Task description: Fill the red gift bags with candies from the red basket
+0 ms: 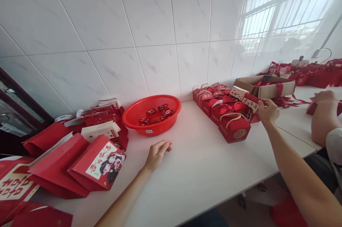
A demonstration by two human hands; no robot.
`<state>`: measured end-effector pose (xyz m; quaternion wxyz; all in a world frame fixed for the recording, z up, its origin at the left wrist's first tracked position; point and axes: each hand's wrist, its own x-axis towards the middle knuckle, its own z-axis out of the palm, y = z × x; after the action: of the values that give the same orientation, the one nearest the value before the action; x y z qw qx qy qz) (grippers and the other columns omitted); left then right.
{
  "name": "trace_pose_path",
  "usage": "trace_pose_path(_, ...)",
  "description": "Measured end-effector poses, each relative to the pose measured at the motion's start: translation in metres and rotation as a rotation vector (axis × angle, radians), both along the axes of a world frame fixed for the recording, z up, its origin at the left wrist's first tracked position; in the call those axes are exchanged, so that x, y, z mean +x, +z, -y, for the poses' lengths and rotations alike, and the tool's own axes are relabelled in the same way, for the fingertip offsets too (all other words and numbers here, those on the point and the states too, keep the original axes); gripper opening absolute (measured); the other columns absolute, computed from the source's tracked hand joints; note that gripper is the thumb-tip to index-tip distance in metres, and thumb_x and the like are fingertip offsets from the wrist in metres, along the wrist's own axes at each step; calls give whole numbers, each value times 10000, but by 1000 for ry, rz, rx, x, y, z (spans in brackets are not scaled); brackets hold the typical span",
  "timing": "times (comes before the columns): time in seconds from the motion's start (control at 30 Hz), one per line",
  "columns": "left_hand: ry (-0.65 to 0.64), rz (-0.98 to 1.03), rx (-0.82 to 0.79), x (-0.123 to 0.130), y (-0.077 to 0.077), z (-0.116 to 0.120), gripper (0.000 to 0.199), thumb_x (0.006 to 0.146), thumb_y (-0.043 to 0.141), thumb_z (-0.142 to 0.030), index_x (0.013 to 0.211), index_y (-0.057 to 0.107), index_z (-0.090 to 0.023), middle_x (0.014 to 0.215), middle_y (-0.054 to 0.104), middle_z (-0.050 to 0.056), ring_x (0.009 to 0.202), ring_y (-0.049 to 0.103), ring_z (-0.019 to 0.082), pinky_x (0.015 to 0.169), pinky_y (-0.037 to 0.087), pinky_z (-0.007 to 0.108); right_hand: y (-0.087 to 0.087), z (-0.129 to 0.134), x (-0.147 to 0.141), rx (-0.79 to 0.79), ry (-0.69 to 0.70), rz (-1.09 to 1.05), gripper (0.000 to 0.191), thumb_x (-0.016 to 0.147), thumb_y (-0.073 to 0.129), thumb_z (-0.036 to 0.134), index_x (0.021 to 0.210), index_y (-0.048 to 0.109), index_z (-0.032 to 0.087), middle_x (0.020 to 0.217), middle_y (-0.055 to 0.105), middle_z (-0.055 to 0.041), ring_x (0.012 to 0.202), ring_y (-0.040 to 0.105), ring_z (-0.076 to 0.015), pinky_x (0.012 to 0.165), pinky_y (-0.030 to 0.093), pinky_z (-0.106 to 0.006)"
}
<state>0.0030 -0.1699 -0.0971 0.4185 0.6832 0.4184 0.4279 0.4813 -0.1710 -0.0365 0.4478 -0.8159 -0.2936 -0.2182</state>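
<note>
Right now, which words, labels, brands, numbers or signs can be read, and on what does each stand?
"囍": red package at far left.
Too blurred: lettering on the couple-picture box and the gift box in the right hand.
Too small or unclear: sticker on the basket, marks on wrapped pieces and the rope-handled box.
Nothing else is readable.

On the table (192, 166) I see bags (81, 166) left; right of them, a basket (162, 125) holding packets (166, 113); farther right, boxes (223, 111), then a carton (289, 90).
</note>
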Motion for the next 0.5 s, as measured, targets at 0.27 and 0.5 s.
trace_pose_path(0.27, -32, -65, 22, 3, -4, 2, 371, 863, 540, -470, 868, 725, -148, 721, 702, 61, 716, 648, 193, 722, 526, 320, 29, 1, -36, 222, -5, -116, 444, 740, 646, 60, 1182, 608, 86, 1178, 613, -286, 1125, 547, -345, 809, 387, -428)
trace_pose_path(0.5, -64, -100, 36, 7, -3, 9, 370, 880, 531, -463, 875, 733, -153, 772, 724, 70, 771, 675, 198, 740, 538, 310, 62, -9, -182, 431, 831, 169, 190, 847, 584, 201, 1030, 626, 167, 856, 667, -94, 582, 575, -148, 583, 451, -304)
